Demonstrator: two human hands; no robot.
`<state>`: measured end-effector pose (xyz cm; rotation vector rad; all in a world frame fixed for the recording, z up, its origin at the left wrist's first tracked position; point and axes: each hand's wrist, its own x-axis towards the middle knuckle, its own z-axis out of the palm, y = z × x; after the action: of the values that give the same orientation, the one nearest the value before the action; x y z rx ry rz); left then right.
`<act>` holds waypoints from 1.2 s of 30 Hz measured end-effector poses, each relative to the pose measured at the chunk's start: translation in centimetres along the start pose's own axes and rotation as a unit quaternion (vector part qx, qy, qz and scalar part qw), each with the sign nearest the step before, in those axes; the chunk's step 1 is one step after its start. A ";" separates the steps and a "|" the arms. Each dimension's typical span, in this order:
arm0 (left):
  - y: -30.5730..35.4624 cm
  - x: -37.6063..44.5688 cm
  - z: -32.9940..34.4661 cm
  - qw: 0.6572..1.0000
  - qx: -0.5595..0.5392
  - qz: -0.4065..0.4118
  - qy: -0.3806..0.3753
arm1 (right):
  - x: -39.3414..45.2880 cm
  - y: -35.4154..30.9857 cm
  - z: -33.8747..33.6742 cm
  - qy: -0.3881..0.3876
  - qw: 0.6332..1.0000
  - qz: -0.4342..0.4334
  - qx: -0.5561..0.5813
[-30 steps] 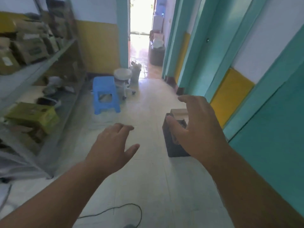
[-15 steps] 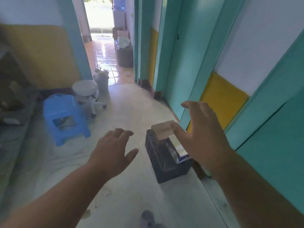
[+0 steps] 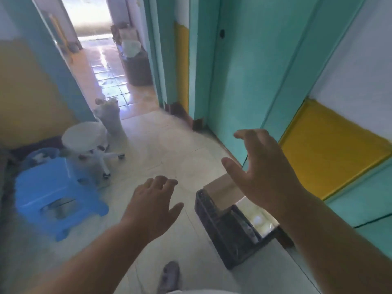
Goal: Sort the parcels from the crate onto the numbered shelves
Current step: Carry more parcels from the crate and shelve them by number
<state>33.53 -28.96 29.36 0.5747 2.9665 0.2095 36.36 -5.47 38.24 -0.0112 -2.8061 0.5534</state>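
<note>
With both grips spread and holding nothing, right hand (image 3: 266,177) hovering right above the crate (image 3: 233,232), left hand (image 3: 154,206) off beside it. Brown parcel (image 3: 222,190) at the crate's far end, just under the right fingers; crate's long axis running away along the wall.

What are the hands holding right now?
Nothing. The left hand and right hand are both open with spread fingers, in the air above the dark crate with its brown parcel, touching neither.
</note>
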 end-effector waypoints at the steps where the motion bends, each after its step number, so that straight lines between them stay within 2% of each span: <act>1: -0.6 2.9 -0.2 1.000 0.010 0.027 -0.006 | 1.3 0.6 0.4 0.009 1.000 0.018 -0.012; 9: 3.3 19.2 1.4 0.972 0.053 0.215 -0.074 | 5.1 6.9 1.1 0.015 0.977 0.192 -0.095; 14: 5.3 25.3 4.4 0.958 0.057 0.261 -0.100 | 7.6 10.8 4.3 -0.025 0.962 0.248 -0.114; 19: 4.2 31.3 6.3 0.936 0.074 0.314 -0.143 | 10.2 12.9 8.9 -0.048 0.944 0.310 -0.104; 23: 2.6 36.4 7.9 0.902 0.094 0.380 -0.182 | 12.1 13.1 13.0 -0.063 0.918 0.380 -0.093; 26: 1.7 40.7 9.5 0.875 0.100 0.424 -0.210 | 13.3 12.9 16.5 -0.066 0.885 0.454 -0.075; 29: 1.2 44.4 12.7 0.865 0.099 0.430 -0.239 | 13.9 14.0 20.8 -0.078 0.854 0.512 -0.054; 36: 0.8 48.8 26.3 0.862 0.082 0.334 -0.372 | 12.0 20.4 35.7 -0.131 0.793 0.594 0.039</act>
<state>-7.59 -6.82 -0.49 1.3319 1.9594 -0.1858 14.16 0.94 2.22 -1.8854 -2.6706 0.9391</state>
